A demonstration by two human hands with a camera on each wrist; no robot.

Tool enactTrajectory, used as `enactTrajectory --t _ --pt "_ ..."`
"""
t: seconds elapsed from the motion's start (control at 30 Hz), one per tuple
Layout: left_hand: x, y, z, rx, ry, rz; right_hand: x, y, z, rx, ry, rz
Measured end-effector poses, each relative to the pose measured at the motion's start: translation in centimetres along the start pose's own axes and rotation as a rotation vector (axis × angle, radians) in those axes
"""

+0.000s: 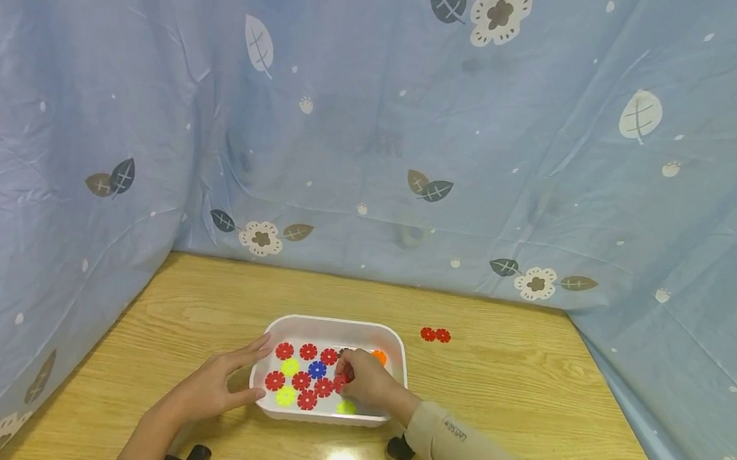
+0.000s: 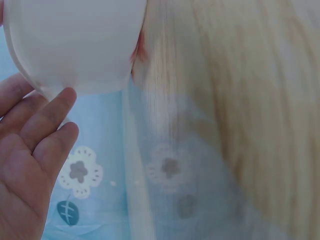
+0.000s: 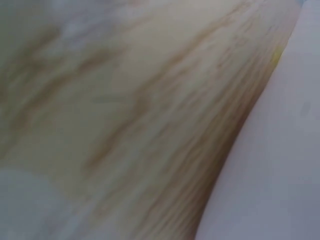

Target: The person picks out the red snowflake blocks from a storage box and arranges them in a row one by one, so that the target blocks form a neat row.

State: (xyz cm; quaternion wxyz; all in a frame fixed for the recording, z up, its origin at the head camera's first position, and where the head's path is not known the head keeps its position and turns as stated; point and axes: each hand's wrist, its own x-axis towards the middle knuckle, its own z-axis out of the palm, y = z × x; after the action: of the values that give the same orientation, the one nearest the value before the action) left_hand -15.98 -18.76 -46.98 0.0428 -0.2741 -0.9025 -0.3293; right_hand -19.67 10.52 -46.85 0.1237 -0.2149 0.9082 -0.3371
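Note:
A white plastic tray (image 1: 326,418) holds flat, notched snowflake discs. Many are red, such as one red disc (image 1: 307,400); a yellow disc (image 1: 286,396), a blue disc (image 1: 317,370) and an orange disc (image 1: 380,357) are among them. My left hand (image 1: 213,384) spans the tray's left end, thumb and fingers spread against its rim. In the left wrist view, fingers (image 2: 55,117) lie by the tray's outer wall (image 2: 75,45). Inside the tray's right half, my right hand (image 1: 365,382) pinches a red snowflake disc, partly hidden by the fingers. The right wrist view shows the tray wall (image 3: 280,165) but no hand.
Two red discs (image 1: 435,335) lie side by side on the wooden table (image 1: 499,387), behind and right of the tray. A blue patterned cloth (image 1: 362,149) hangs around the back and sides. Black objects (image 1: 400,450) show beside both wrists.

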Motion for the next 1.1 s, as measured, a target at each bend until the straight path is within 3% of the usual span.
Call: enactTrajectory --t 0.33,0.57,0.87,1.1 --pt "-0.1 -0.3 0.1 0.002 0.008 -0.009 0.1 0.0 -0.1 0.046 0.005 -0.023" --pt "0.0 -0.2 0.0 -0.005 -0.005 -0.006 0.1 0.3 -0.5 0.16 0.038 -0.063" --pt "0.1 -0.1 0.0 0.004 0.008 0.022 -0.1 0.0 -1.4 0.295 0.095 -0.055" --pt "0.1 0.0 0.1 0.004 0.004 0.017 -0.6 0.5 -3.3 0.415 0.164 -0.099"
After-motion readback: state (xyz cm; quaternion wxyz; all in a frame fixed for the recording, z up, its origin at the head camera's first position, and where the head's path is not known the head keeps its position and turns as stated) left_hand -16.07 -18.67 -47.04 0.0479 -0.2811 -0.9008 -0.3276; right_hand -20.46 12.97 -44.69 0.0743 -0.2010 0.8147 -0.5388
